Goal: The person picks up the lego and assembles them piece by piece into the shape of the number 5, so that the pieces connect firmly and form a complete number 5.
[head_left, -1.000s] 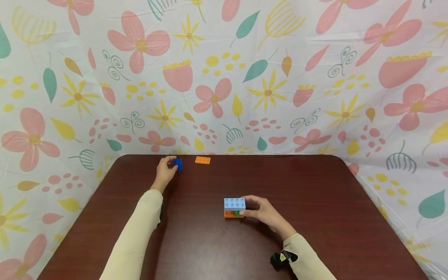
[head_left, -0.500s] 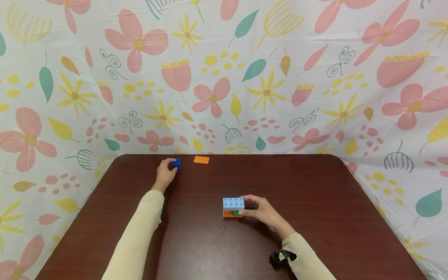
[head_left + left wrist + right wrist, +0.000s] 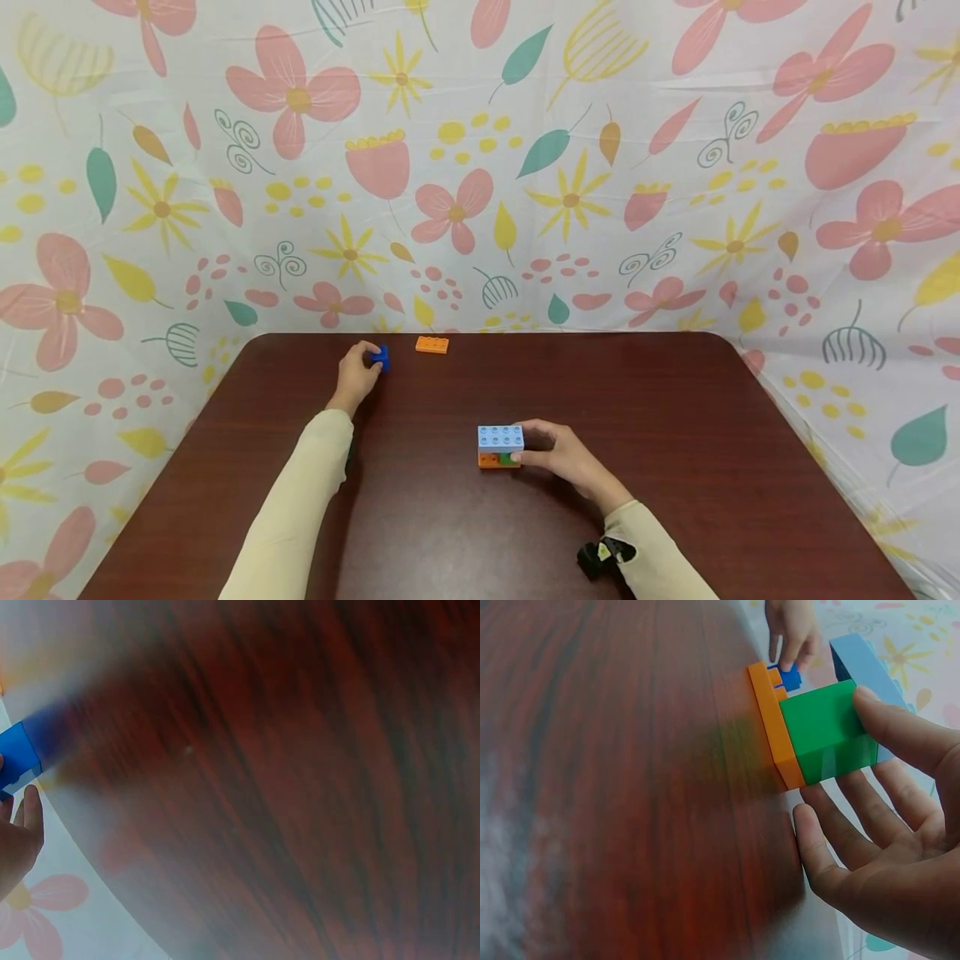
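A floral-printed white cloth (image 3: 480, 150) is hanging behind a dark reddish-brown worktop (image 3: 637, 400), whose glossy surface is catching light.

We see a dark reddish-brown table (image 3: 622, 400) with streaked grain, a dull sheen and rounded far corners. Near its far edge we find a flat orange brick (image 3: 432, 344), with a blue brick (image 3: 382, 358) to its left; nearer us stands a brick stack (image 3: 500, 438), its orange base (image 3: 489, 461) lowest.

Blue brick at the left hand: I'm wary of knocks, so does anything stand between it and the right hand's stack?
Nothing visible does: only tabletop lies between the blue brick and the stack. The orange brick sits farther back, off that line.
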Demonstrator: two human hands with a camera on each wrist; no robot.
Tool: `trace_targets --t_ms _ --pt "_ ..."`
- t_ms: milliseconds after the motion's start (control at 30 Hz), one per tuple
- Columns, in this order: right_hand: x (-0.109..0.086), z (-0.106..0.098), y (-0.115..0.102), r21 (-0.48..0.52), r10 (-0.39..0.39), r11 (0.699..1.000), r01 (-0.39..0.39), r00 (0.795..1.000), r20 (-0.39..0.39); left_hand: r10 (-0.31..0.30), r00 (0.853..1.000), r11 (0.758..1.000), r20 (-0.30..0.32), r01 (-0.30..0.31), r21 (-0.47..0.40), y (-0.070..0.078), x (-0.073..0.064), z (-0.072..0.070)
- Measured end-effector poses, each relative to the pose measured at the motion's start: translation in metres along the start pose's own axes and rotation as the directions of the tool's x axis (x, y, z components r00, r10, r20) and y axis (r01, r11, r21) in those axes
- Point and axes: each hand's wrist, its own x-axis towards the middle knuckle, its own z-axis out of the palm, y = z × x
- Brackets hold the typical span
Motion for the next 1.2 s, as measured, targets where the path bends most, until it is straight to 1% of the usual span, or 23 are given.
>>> trace_targets --t_ms 233,333,467,667,900,1067,1200 --pt "-0.002 0.0 -0.003 -0.001 -0.014 1.0 0.014 1.0 0.009 0.021 1.0 1.0 0.002 -0.021 0.004 0.001 -0.002 0.0" --pt "-0.002 0.0 -0.004 0.002 -0.018 1.0 0.018 1.0 0.013 0.027 1.0 1.0 -0.008 -0.027 -0.015 0.002 -0.002 -0.001" --pt "-0.002 0.0 -0.003 0.005 -0.016 1.0 0.016 1.0 0.01 0.048 0.999 0.997 -0.025 -0.05 -0.057 0.003 -0.002 0.0" --pt "-0.001 0.0 -0.001 0.004 -0.014 1.0 0.014 1.0 0.002 0.083 0.996 0.992 -0.022 -0.085 -0.092 0.005 -0.003 0.003" --pt "0.0 0.0 0.001 0.01 -0.02 1.0 0.02 1.0 -0.002 0.119 0.993 0.985 -0.019 -0.12 -0.121 0.011 -0.006 0.004" --pt "0.0 0.0 0.002 0.016 -0.008 1.0 0.008 1.0 -0.006 0.14 0.99 0.983 -0.004 -0.139 -0.12 0.015 -0.009 0.004" --pt "-0.001 0.001 0.001 0.013 -0.011 1.0 0.011 1.0 -0.006 0.167 0.986 0.977 -0.014 -0.167 -0.133 0.02 -0.011 0.003"
